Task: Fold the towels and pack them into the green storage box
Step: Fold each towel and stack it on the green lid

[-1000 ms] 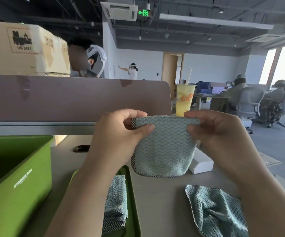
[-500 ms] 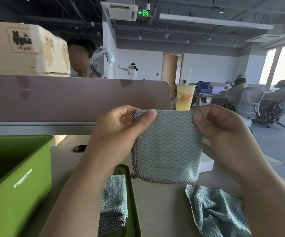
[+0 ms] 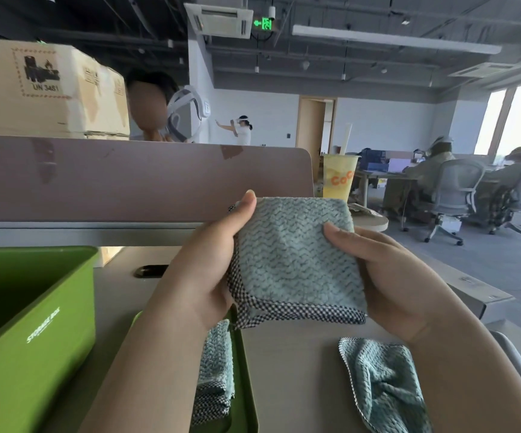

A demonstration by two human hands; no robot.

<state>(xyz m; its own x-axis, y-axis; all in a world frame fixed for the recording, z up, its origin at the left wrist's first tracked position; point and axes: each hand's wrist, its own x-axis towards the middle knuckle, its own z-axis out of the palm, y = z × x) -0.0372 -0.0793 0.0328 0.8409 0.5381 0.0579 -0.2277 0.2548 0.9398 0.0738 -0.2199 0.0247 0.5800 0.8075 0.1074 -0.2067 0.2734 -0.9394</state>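
I hold a folded light-teal towel (image 3: pixel 293 260) with a dark checked border up above the desk. My left hand (image 3: pixel 209 270) grips its left edge and my right hand (image 3: pixel 384 276) grips its right edge, thumb on the front. The green storage box (image 3: pixel 50 314) stands open at the left, its inside in shadow. A folded towel (image 3: pixel 215 373) lies on the green lid (image 3: pixel 246 385) below my left forearm. A crumpled towel (image 3: pixel 384 385) lies on the desk at lower right, under my right forearm.
A desk divider panel (image 3: pixel 128 179) runs across behind the box, with a cardboard carton (image 3: pixel 44 89) and a person beyond it. A yellow drink cup (image 3: pixel 339 179) stands past the towel. A white flat box (image 3: pixel 471 292) sits at the desk's right edge. Seated people in office chairs are far right.
The towel hung open from its top corners; now it is folded smaller and held by its sides, tilted flatter, with both hands lower and closer to me.
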